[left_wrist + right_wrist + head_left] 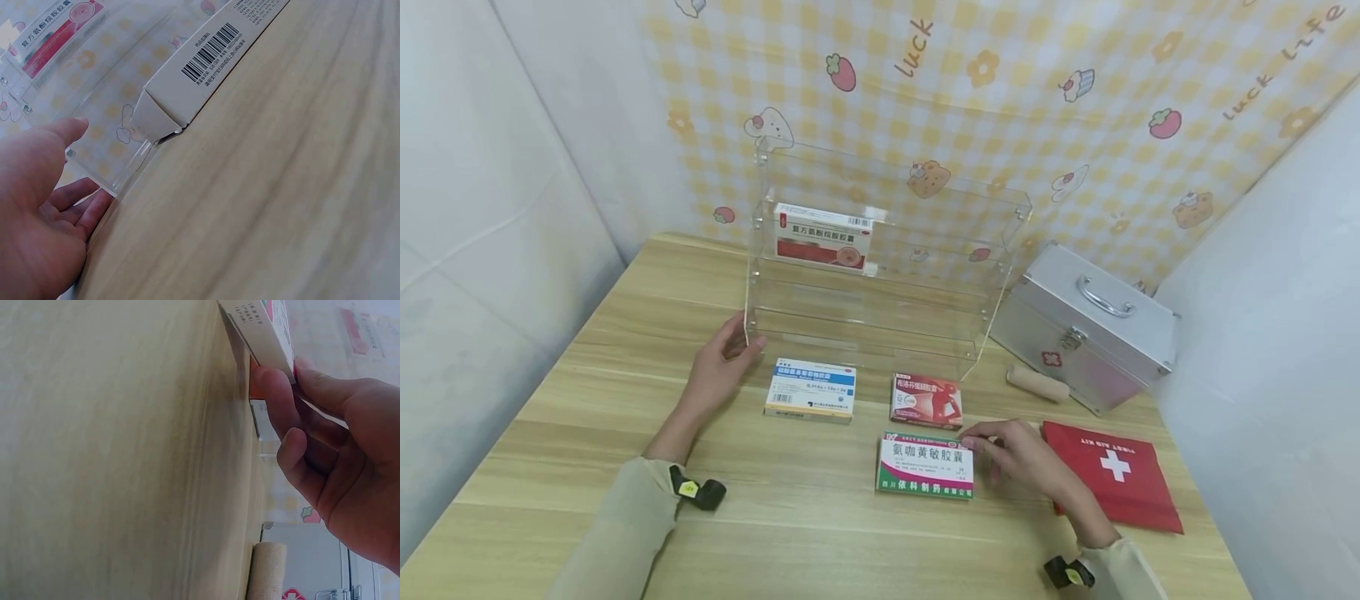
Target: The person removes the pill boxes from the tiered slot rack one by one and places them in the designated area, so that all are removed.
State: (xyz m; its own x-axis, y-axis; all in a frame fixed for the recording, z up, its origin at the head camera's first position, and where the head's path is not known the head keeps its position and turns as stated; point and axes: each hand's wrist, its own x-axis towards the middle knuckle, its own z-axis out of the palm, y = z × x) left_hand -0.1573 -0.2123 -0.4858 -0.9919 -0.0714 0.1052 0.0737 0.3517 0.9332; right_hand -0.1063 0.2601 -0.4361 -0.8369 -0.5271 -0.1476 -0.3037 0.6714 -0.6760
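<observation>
My left hand (721, 365) holds the lower left corner of a clear acrylic display rack (880, 354), thumb at the front and fingers behind its side panel in the left wrist view. A white, red-banded medicine box (822, 239) stands on an upper tier of the rack. My right hand (1017, 454) pinches the upper right corner of a green and white medicine box (925, 467) between thumb and index finger. In the right wrist view that box (259, 328) is tilted, one edge off the wooden surface.
A blue and white medicine box (811, 390) and a red one (925, 402) lie before the rack. To the right are a silver first-aid case (1086, 325), a beige bandage roll (1037, 383) and a red first-aid pouch (1138, 492). A patterned cloth (985, 108) hangs behind.
</observation>
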